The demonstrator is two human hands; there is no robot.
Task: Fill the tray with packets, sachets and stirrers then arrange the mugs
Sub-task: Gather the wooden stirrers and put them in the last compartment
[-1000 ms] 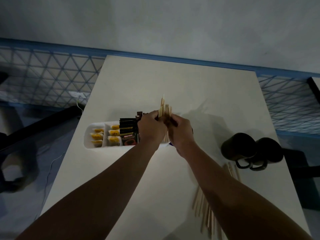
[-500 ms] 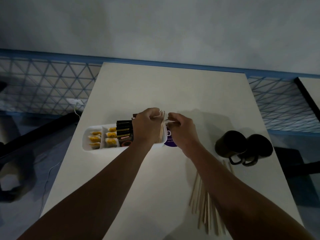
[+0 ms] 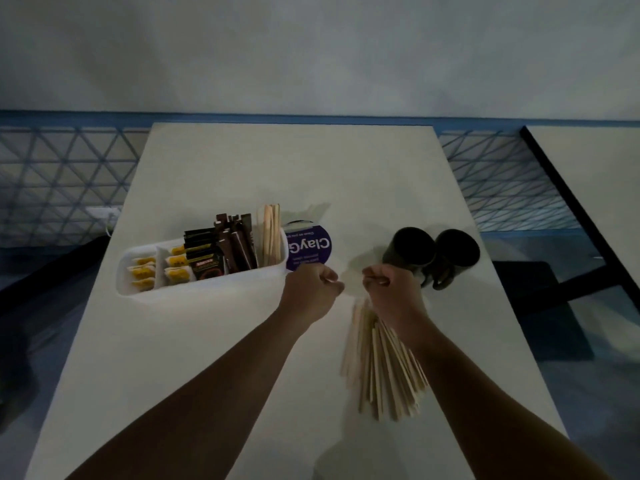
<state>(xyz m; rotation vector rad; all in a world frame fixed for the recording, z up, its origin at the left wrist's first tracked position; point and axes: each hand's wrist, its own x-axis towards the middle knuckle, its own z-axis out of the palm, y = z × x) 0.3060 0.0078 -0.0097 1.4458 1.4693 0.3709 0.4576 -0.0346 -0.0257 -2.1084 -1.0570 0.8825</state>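
A white tray (image 3: 138,292) sits on the table at left, holding yellow sachets (image 3: 143,271), dark packets (image 3: 207,261) and upright wooden stirrers (image 3: 272,233) in its right end. Two dark mugs (image 3: 412,249) stand together at right. A fanned pile of loose stirrers (image 3: 377,368) lies near the front. My right hand (image 3: 393,292) is curled over the pile's far end, and a pale stirrer tip shows in its fist. My left hand (image 3: 311,289) is a fist just right of the tray, with nothing seen in it.
A round purple lid (image 3: 311,249) lies right behind the tray's right end. The white table (image 3: 291,168) has edges to left and right, with blue patterned floor beyond. A second table (image 3: 595,161) stands at far right, and a wall runs behind.
Both hands have left the tray, where a bundle of stirrers now stands upright. The right hand moved back to the loose pile and the left drew away to the tray's right.
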